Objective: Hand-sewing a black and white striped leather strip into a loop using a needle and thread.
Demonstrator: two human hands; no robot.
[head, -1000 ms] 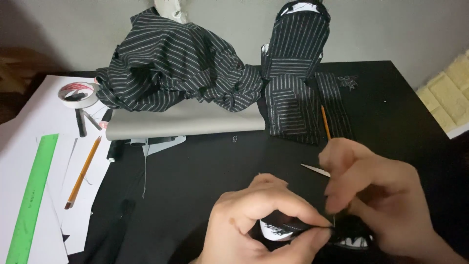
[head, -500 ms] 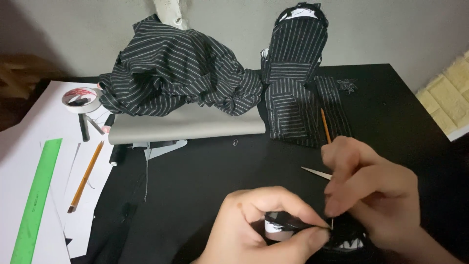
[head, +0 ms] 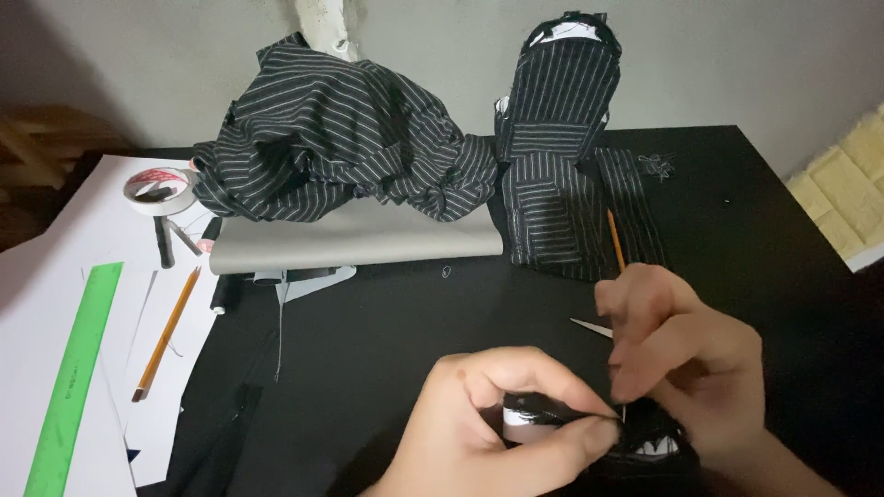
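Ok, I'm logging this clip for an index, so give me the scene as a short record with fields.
surface: black table
left hand: pinches a small black piece
right hand: fingertips pressed to the same piece
behind: heap of striped cloth, grey roll
left side: green ruler, pencil, tape roll, white paper

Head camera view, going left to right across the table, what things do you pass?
Green ruler → pencil on the paper → crumpled striped cloth → left hand → right hand.
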